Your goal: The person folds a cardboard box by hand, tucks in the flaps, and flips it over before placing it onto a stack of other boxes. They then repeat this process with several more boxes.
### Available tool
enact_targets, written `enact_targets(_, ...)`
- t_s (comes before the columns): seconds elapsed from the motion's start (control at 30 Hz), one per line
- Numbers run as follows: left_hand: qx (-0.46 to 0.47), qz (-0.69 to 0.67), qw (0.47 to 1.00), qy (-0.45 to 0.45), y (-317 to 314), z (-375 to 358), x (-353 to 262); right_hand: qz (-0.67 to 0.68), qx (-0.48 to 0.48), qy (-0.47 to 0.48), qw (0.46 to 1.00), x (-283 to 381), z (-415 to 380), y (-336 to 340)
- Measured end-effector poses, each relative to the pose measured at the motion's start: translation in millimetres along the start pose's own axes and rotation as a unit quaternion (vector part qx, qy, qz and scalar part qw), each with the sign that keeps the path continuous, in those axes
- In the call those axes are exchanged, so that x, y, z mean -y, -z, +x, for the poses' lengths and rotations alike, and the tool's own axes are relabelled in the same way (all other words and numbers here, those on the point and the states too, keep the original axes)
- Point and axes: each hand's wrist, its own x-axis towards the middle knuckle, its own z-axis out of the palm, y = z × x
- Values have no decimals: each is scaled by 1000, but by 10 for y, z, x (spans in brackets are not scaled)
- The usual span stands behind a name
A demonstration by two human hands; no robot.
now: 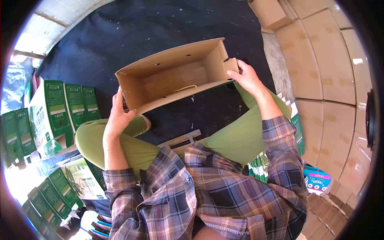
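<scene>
Watching from afar, I have the left hand (119, 113) and right hand (249, 79) with fingers closed on opposite ends of an open, brown, rectangular cardboard box (174, 78), long axis spanning between them (right end farther out), over black sheeting (192, 24).

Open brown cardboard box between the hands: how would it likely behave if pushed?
The open brown cardboard box would probably slide easily, being light for its size: thin walls, nothing bulky visible inside. Its flat panels look fairly stiff, though the open long edges may bow.
</scene>
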Motion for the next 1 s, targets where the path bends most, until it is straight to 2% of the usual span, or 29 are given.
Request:
enact_targets(0.07,7,8,1000,-6,7,-9,-19,18,21,-12,1000,137,33,-16)
enact_targets(0.17,5,-11,1000,10,10,-45,-103,-118,69,-53,989,367,69,-9)
enact_targets(0.2,11,-20,999,22,19,-46,-132,-117,70,-50,989,365,89,-17)
enact_targets(0.27,11,-21,1000,14,25,-36,-63,-208,109,-46,971,346,126,-4)
enact_targets(0.47,21,0,1000,12,25,-28,-76,-255,145,-58,954,544,165,-50)
enact_targets(0.5,20,-10,1000,9,18,-31,-82,-254,146,-57,954,553,185,-80)
enact_targets(0.57,15,-17,1000,8,21,-31,-80,-167,138,-51,975,564,270,-144)
enact_targets(0.63,33,-22,999,-15,29,-29,-74,-166,133,-40,976,564,354,-200)
enact_targets(0.9,92,-38,995,-9,-64,51,-38,-176,128,-10,976,517,375,-240)
enact_targets(0.93,95,-45,995,1,-78,78,-10,-178,127,-13,976,513,380,-217)
enact_targets(1.0,97,-52,994,9,-77,130,46,-72,148,-97,981,522,406,-179)
